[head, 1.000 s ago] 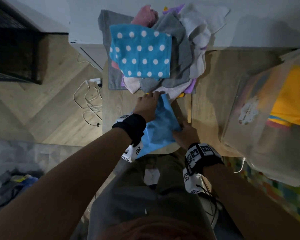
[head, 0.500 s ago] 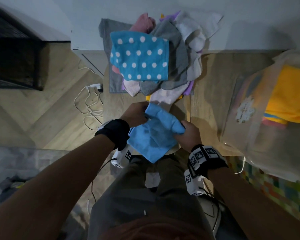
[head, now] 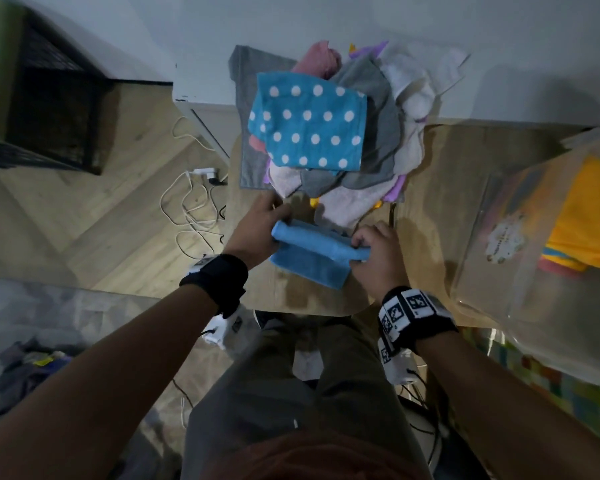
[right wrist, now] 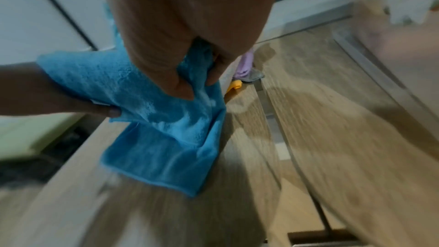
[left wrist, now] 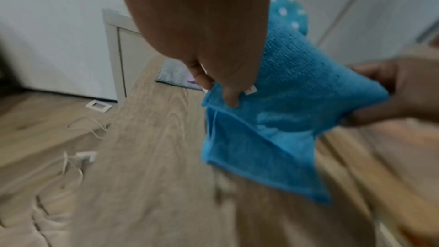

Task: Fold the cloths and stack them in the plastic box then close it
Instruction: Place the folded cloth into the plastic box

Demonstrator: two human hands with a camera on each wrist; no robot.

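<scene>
I see the light wooden desk (head: 440, 188) filling the middle of the head view, its near edge rounded above my lap. On its right side stands the large clear plastic box (head: 520, 258), with a folded yellow cloth (head: 589, 216) showing through its wall and a pale sticker on the side facing me. At the far edge of the desk, against the white wall, lies the loose pile of unfolded cloths (head: 388, 140): grey, white, pink and lilac pieces heaped together, with a turquoise cloth with white polka dots (head: 309, 129) spread on top at its left.

Just near of that pile, between my two hands, is the plain blue microfibre cloth (head: 312, 258). It is lifted off the desk, folded over along its top so that the upper edge forms a rounded ridge, and the rest hangs down in a double layer towards the desk.

My left hand (head: 257, 230) grips the left end of that ridge, thumb in front and fingers curled behind. My right hand (head: 378, 251) pinches the right end the same way, fingers curled over the fold. Both wrist views are blurred, yet each shows a thumb pressed into the blue pile.

On the wooden floor to the left lies a tangle of white cable (head: 191, 206).
</scene>
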